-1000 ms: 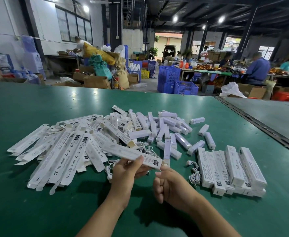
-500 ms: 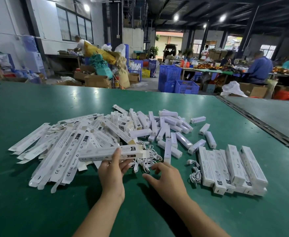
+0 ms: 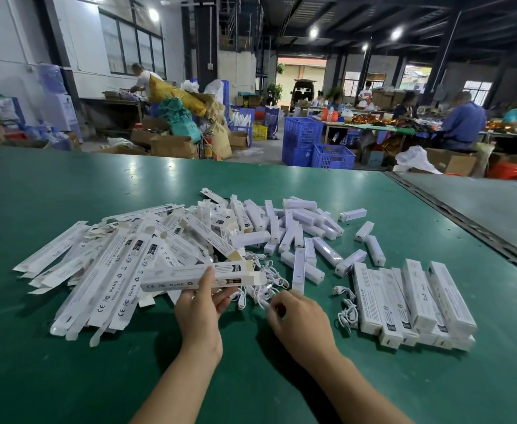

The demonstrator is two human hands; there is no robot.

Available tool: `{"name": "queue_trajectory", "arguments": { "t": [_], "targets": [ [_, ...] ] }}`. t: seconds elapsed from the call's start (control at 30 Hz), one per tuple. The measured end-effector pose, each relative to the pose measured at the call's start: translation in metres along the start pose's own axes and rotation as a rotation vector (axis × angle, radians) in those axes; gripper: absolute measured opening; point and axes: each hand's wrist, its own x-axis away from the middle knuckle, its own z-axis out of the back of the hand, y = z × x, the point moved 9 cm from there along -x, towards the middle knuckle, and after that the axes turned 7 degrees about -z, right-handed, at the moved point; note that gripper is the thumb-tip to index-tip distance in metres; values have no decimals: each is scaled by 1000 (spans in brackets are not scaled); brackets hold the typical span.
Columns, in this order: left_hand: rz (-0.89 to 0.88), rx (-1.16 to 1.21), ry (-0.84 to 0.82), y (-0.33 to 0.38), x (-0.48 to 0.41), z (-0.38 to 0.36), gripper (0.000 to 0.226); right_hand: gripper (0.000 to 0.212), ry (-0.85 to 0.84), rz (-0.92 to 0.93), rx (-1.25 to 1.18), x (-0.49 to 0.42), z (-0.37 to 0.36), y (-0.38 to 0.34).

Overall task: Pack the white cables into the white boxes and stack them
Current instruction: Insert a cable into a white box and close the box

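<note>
My left hand (image 3: 200,304) grips a long white box (image 3: 171,278) that lies level, its open flap end pointing right. Just right of it, my right hand (image 3: 297,316) pinches a white cable from the tangle of white cables (image 3: 263,286) on the green table (image 3: 67,185). A heap of flat, unfolded white boxes (image 3: 113,270) lies to the left. Several packed white boxes (image 3: 416,301) are stacked at the right. A further white cable (image 3: 347,310) lies beside that stack.
Small white rectangular devices (image 3: 300,228) are scattered across the table's middle. A dark seam (image 3: 465,224) separates this table from a grey one at right. Blue crates (image 3: 315,145), cardboard boxes and several seated workers fill the room beyond.
My left hand has kept the box level at about the same place. My right hand went from spread flat over the table to curled, pinching a cable from the tangle.
</note>
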Motion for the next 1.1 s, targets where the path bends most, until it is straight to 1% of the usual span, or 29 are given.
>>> {"name": "queue_trajectory", "arguments": {
  "t": [0.13,0.27,0.33,0.4,0.47,0.53,0.57,0.6,0.7,0.8,0.87,0.97,1.1],
  "targets": [
    [15,-6,8,-1,-2,2,16,15,-93,162,-139,9,4,-12],
    [16,-16,1,-1,-1,1,16,15,-264,223,-70,15,-8,-17],
    [15,-17,-4,-1,-1,1,15,16,-279,246,-41,16,-9,-19],
    [16,-21,-9,-1,-1,0,15,19,-241,258,-55,15,-6,-22],
    [15,-28,-10,-1,-1,0,15,35,-222,259,-53,15,-7,-22],
    [17,-32,-11,-2,-1,0,15,57,-267,267,-15,15,-14,-23],
    [20,-32,-14,-3,-1,0,15,63,-295,278,10,15,-18,-23],
    [23,-32,-16,-3,-1,0,15,63,-315,289,28,15,-21,-23],
    [30,-33,-19,-4,-1,0,17,61,-336,305,18,13,-24,-18],
    [32,-35,-27,-5,-2,0,18,64,-360,316,1,11,-25,-14],
    [34,-35,-32,-6,-2,-1,18,62,-358,298,-23,8,-24,-12],
    [37,-38,-31,-6,-1,0,17,49,-294,208,-128,4,-12,-7],
    [19,-65,-31,-4,-1,0,15,36,-138,35,-351,1,9,7]
  ]
}}
